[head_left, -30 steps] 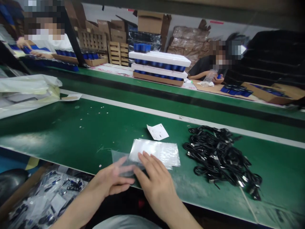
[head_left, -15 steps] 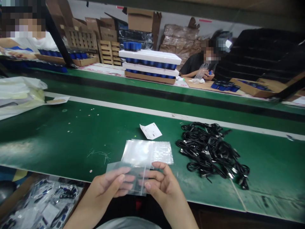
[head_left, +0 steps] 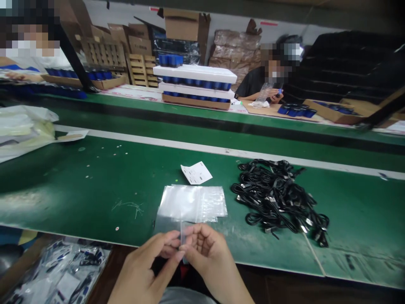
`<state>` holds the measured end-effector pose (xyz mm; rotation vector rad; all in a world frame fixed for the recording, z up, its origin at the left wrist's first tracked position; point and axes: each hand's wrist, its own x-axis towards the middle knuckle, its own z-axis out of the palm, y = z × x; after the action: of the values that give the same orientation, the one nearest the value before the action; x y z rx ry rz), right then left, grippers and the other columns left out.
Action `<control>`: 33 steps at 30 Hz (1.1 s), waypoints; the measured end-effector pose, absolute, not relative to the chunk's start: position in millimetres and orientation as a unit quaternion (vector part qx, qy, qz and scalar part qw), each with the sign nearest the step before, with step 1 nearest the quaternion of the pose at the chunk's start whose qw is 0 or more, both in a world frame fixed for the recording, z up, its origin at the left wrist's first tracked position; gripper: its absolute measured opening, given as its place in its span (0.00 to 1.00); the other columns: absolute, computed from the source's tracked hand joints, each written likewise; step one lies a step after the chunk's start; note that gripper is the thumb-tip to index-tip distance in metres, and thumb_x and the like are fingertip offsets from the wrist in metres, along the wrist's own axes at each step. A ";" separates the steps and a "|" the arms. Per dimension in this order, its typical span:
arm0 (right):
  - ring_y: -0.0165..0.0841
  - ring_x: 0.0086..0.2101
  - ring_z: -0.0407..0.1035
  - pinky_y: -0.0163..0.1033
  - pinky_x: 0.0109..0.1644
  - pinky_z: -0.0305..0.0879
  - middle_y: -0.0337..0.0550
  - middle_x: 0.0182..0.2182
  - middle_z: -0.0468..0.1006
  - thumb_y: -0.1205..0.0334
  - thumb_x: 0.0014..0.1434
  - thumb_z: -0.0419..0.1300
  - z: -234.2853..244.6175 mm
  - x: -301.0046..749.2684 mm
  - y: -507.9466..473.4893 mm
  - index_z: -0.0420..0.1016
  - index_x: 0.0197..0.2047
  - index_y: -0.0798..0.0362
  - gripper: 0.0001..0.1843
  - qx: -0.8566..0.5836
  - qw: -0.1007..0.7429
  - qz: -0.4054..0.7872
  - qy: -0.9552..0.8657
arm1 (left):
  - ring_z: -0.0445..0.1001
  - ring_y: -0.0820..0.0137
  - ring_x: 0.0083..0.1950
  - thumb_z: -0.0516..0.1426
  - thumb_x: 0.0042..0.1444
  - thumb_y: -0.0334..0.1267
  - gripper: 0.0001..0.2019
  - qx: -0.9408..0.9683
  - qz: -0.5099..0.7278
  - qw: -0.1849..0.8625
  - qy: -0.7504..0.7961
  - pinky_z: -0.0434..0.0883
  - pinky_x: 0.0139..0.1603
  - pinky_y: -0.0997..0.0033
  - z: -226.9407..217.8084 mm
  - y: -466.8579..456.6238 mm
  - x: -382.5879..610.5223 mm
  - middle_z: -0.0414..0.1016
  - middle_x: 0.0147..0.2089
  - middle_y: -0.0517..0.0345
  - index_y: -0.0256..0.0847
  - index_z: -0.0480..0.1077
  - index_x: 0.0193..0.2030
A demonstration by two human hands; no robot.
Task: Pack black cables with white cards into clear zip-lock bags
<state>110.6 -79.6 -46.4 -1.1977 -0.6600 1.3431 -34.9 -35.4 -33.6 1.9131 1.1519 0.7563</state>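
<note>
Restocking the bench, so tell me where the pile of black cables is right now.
In the head view, the tangled pile of black cables lies on the green bench mat, just right of the clear zip-lock bags and beyond the person's right hand.

On the green workbench [head_left: 72,190]
A tangled heap of black cables [head_left: 275,196] and a white printed card [head_left: 196,172] lie on it; bagged parts [head_left: 60,274] sit below its near edge.

Our left hand [head_left: 147,264] and right hand [head_left: 210,253] pinch a clear plastic bag [head_left: 167,223], one edge upright between them, just below a flat pile of clear bags [head_left: 191,203].
</note>
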 end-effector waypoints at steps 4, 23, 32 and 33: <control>0.26 0.24 0.62 0.33 0.31 0.58 0.35 0.22 0.69 0.64 0.46 0.64 -45.5 110.9 -76.9 0.69 0.29 0.56 0.08 -0.544 0.559 0.542 -0.311 | 0.82 0.65 0.35 0.61 0.50 0.46 0.11 0.684 0.252 0.484 0.483 0.78 0.38 0.76 -31.2 -35.5 -26.8 0.83 0.37 0.58 0.47 0.77 0.38; 0.35 0.36 0.70 0.39 0.39 0.68 0.44 0.35 0.70 0.71 0.60 0.50 -51.4 105.1 -89.2 0.72 0.45 0.50 0.14 -0.665 0.454 0.208 -0.555 | 0.78 0.67 0.29 0.53 0.55 0.44 0.11 0.693 0.198 0.507 0.473 0.72 0.29 0.76 -33.1 -25.0 -11.2 0.78 0.26 0.59 0.42 0.72 0.27; 0.34 0.25 0.67 0.35 0.28 0.59 0.41 0.26 0.70 0.69 0.62 0.46 -53.0 101.1 -88.8 0.71 0.31 0.51 0.14 -0.698 0.372 0.069 -0.608 | 0.67 0.75 0.21 0.48 0.60 0.39 0.16 0.825 0.203 0.334 0.409 0.63 0.23 0.79 -38.0 -23.1 -11.1 0.66 0.20 0.66 0.42 0.62 0.21; 0.33 0.23 0.65 0.35 0.26 0.56 0.41 0.24 0.69 0.69 0.61 0.46 -52.8 100.1 -87.5 0.69 0.28 0.51 0.15 -0.696 0.364 0.046 -0.617 | 0.66 0.75 0.20 0.49 0.60 0.38 0.16 0.829 0.215 0.318 0.407 0.62 0.22 0.80 -38.9 -23.4 -12.6 0.64 0.19 0.66 0.42 0.60 0.20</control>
<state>100.1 -87.5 -52.8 -1.7901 -1.5876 0.1172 -12.6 -23.4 -38.9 2.1810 1.0698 0.5665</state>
